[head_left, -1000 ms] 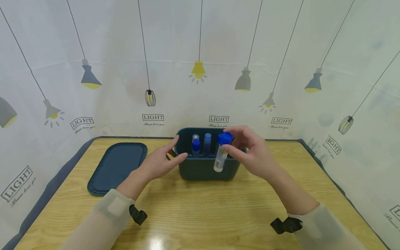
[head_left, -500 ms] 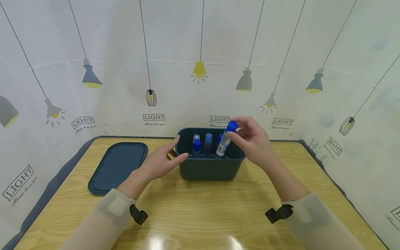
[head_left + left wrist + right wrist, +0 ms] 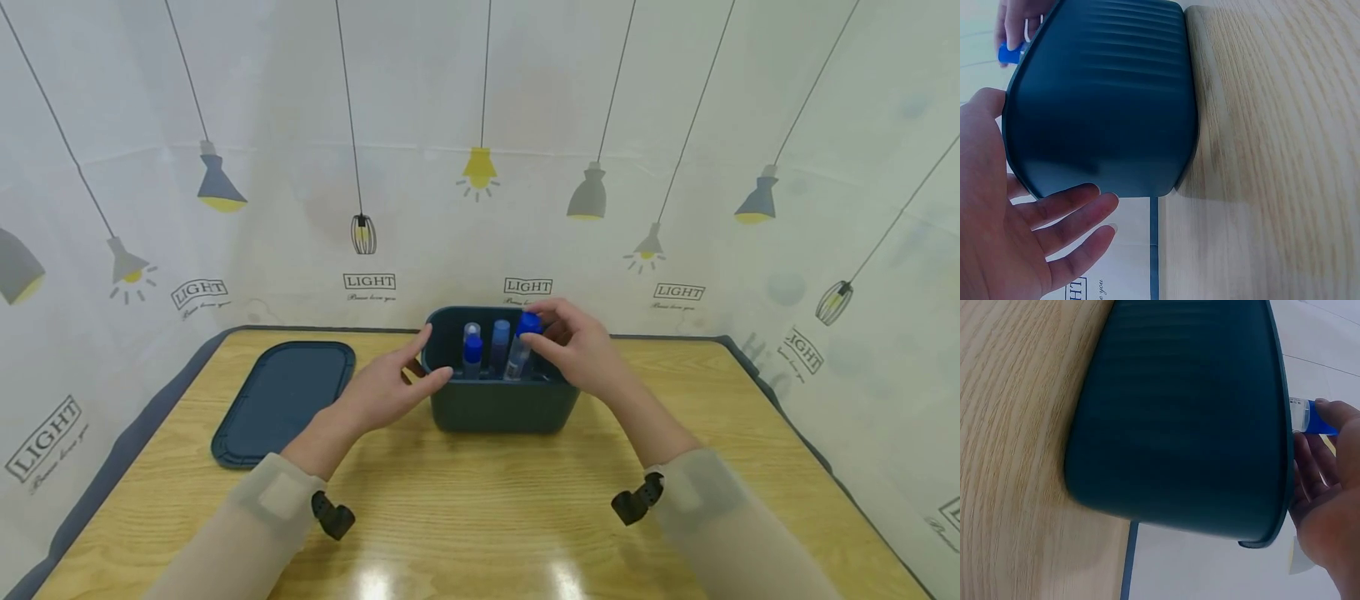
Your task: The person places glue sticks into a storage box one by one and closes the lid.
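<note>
My right hand (image 3: 582, 348) pinches a glue stick (image 3: 517, 357) by its blue cap. The stick's clear, labelled body leans slightly inside the dark teal bin (image 3: 504, 408), its lower end hidden by the front wall. In the right wrist view, the blue cap (image 3: 1321, 419) shows beyond the rim between thumb and fingers. Spread around the bin's left end, my left hand (image 3: 381, 388) has its thumb and forefinger at the rim, the other fingers loose beside the end wall. More tubes stand in the bin: one dark-blue-capped (image 3: 472, 350), one lighter-blue-capped (image 3: 500, 340), and a clear-topped one behind.
A dark teal lid (image 3: 288, 400) lies flat on the wooden table (image 3: 480, 500), left of the bin. A white cloth backdrop (image 3: 420, 183) printed with lamps rises close behind the bin and along both sides.
My right hand brings the glue stick from in front of the bin, up over the rim, then down and left into it, turning it more upright. The left hand stays at the bin.
</note>
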Motion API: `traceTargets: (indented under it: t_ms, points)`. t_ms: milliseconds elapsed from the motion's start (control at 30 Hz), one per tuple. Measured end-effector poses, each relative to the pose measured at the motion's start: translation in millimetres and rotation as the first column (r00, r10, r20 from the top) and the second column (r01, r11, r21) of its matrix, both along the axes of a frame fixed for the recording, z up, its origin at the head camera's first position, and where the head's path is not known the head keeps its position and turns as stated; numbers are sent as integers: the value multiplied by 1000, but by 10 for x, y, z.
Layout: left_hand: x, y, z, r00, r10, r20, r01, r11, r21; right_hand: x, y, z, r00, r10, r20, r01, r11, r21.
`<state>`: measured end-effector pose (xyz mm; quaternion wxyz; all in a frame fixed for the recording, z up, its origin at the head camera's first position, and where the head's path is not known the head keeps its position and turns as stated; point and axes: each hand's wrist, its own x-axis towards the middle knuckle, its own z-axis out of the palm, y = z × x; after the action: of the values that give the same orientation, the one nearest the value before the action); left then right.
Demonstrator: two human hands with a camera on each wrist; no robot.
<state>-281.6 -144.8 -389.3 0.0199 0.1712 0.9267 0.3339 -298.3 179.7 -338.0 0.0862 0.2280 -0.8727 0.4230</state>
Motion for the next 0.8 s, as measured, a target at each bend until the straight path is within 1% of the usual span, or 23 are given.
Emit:
traceTargets:
  t_ms: [233, 467, 667, 800]
  points:
    - [-10, -6, -10, 1000, 2, -5, -2, 1000, -4, -75, -117, -17, 999, 8, 52, -11, 997, 71]
    - [-6, -7, -1, 1000, 0, 4, 0, 1000, -2, -134, -164, -100, 995, -9, 95, -4, 990, 142]
    - [0, 13, 16, 1000, -9, 5, 9, 1000, 6, -153, -182, -141, 992, -22, 124, -6, 975, 223]
    - [13, 10, 23, 1000, -1, 9, 1, 1000, 4, -164, -215, -146, 985, -31, 169, -16, 962, 273]
